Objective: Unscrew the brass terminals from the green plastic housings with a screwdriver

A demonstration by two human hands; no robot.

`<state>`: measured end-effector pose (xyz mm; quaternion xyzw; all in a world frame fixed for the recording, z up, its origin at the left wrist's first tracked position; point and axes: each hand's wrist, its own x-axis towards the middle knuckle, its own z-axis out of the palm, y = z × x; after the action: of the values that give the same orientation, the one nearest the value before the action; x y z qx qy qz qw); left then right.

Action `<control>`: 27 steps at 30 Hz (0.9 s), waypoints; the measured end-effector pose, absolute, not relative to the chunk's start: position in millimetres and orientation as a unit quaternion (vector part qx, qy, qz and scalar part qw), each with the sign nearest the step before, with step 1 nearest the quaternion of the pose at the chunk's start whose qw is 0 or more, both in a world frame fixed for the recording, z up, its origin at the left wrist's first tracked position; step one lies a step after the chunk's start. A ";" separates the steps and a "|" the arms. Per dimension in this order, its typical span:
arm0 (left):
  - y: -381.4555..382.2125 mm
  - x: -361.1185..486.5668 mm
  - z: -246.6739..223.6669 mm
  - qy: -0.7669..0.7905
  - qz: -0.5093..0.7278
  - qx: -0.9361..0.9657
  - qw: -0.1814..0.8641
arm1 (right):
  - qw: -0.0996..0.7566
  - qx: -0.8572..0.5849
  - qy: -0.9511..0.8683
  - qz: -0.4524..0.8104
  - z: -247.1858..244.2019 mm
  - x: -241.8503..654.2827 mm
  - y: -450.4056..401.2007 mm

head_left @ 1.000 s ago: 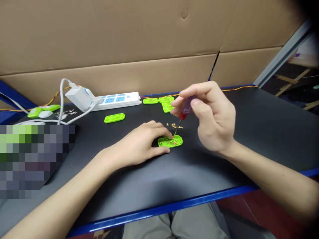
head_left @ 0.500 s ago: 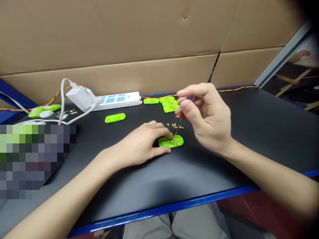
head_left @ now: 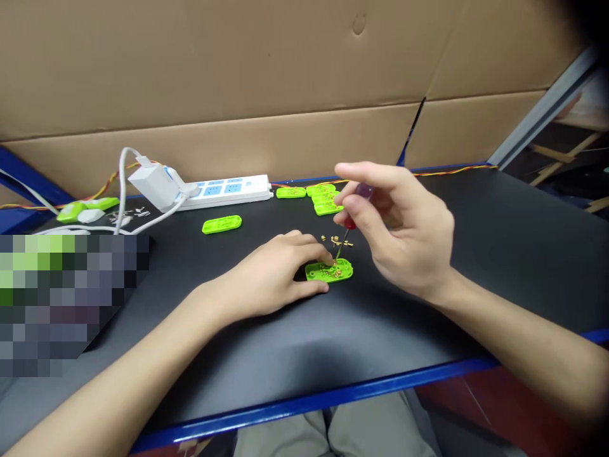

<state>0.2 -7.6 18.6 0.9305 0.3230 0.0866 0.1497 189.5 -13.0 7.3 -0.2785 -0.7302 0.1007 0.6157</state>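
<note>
Cardboard wall (head_left: 266, 70) at back; blk counter (head_left: 499, 254) w/ blue front edge below it. White pwr strip (head_left: 219, 194) along the back, L of ctr, charger (head_left: 151, 185) at its L end. R hand (head_left: 409, 222): grip pinching screwdriver (head_left: 351, 223) btwn thumb & fingers, shaft angled down, tip at far side of green shell (head_left: 312, 273). L hand (head_left: 280, 266): grip pinching same shell, thumb at near edge, index at far side. Shell's abt mid-counter, cavity up, brass inserts (head_left: 339, 273) inside. Other shells (head_left: 327, 204) grouped near strip's R end, lone shell (head_left: 221, 224) in front of strip. Loose brass pcs (head_left: 335, 240) just beyond worked shell.
</note>
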 end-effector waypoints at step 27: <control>-2.0 -5.0 12.3 0.367 0.090 0.921 0.097 | 0.620 -0.279 -0.725 0.111 4.7 189.2 -14.0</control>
<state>-5.0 -2.0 12.3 0.9209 0.3666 0.0902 0.0973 189.2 -14.0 4.7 -0.2789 -0.7248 0.1113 0.6201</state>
